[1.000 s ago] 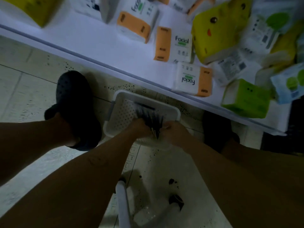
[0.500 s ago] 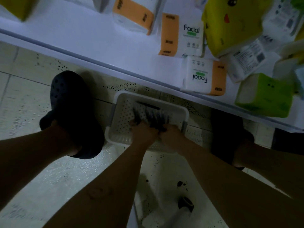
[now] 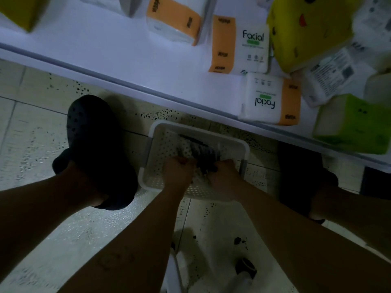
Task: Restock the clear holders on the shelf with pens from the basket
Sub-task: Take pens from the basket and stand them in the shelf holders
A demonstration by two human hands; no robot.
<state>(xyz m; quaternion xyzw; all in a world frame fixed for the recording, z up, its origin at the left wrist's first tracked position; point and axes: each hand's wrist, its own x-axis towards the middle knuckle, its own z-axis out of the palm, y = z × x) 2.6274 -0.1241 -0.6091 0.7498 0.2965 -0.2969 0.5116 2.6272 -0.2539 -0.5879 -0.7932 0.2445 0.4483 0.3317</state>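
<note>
As I judge it, I am at the very start of a round. Both my hands are down in the white basket point(image 3: 160, 149), which sits on the floor tiles just in front of the bottom edge of the shelf point(image 3: 105, 49). My left hand point(image 3: 179, 172) and right hand point(image 3: 224, 172) lie side by side, fingers curled round the near end of a bundle of dark pens point(image 3: 203, 152), whose far ends fan out over the perforated bottom. In this dim light I cannot tell how many pens I hold, nor whether any lie loose beside the bundle. The clear holders are nowhere in view; the shelf above the basket shows only facial tissue packs point(image 3: 268, 100). So nothing shows as restocked: lifting the bundle out, reaching the holders and dropping the pens in are all left to do
</note>
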